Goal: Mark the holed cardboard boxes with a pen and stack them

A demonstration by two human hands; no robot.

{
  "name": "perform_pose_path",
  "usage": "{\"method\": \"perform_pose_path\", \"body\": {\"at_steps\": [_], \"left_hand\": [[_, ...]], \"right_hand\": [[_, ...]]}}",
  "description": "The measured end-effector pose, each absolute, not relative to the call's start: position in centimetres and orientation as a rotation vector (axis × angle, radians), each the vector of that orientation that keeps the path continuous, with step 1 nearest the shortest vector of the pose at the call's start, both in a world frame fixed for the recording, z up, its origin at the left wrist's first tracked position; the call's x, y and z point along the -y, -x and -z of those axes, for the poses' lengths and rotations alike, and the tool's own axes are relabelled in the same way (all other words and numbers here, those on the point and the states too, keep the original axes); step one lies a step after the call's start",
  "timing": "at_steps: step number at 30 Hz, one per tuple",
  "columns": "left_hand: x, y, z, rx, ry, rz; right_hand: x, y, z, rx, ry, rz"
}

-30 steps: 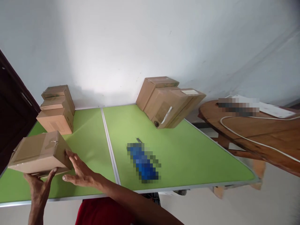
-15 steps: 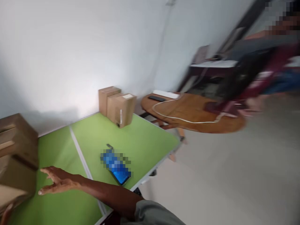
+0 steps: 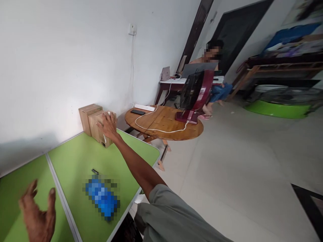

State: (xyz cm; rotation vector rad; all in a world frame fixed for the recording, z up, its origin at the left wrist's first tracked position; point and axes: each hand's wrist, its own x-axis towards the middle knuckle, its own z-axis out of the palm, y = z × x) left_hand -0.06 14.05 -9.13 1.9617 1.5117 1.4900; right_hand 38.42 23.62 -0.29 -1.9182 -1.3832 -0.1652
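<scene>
My right hand (image 3: 109, 126) reaches out across the green table, its fingers spread against the upper side of a cardboard box (image 3: 95, 127). Whether it bears any of the box's weight I cannot tell. Behind that box, close to the wall, stands a second cardboard box (image 3: 85, 121). At the lower left, my left hand (image 3: 37, 215) hovers over the green table (image 3: 68, 161), slightly blurred, fingers apart and holding nothing. A blue-screened device (image 3: 102, 198), blurred over, lies between my arms, with a small dark stick-like item (image 3: 95, 171) just beyond it.
Beyond the table's far right corner stands an oval wooden table (image 3: 164, 122) carrying a dark red fan (image 3: 194, 97), a white power strip (image 3: 144, 107), a black phone-like slab (image 3: 138, 112) and a white cable. Farther back, a person (image 3: 212, 64) sits at a desk.
My right hand has swung from the left boxes to the box at the back. My left hand has come into fuller view, open. The view has turned right, and the left boxes are out of sight.
</scene>
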Motion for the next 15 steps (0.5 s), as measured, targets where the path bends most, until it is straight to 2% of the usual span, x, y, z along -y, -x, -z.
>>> {"method": "perform_pose_path", "body": {"at_steps": [3,6,9,11,15], "left_hand": [[-15.2,-7.3,7.4,-1.306,-1.797,-1.354],[-16.8,-14.0,6.4,-1.081,-1.376,-1.14],[-18.9,-18.6,6.2,-1.011,-1.167,-0.92],[-20.3,-20.6,6.1,-0.976,-1.025,-0.791],[-21.6,-23.2,5.8,-0.926,-0.844,-0.653]], "right_hand": [[-23.0,-39.0,1.5,1.443,1.872,0.193],[-20.6,-38.8,2.9,1.537,1.637,0.241],[-17.3,-39.9,4.0,1.33,1.382,0.263],[-15.7,-41.3,4.6,1.032,1.34,0.113],[-14.7,-42.6,6.5,0.757,1.326,-0.456]]}}
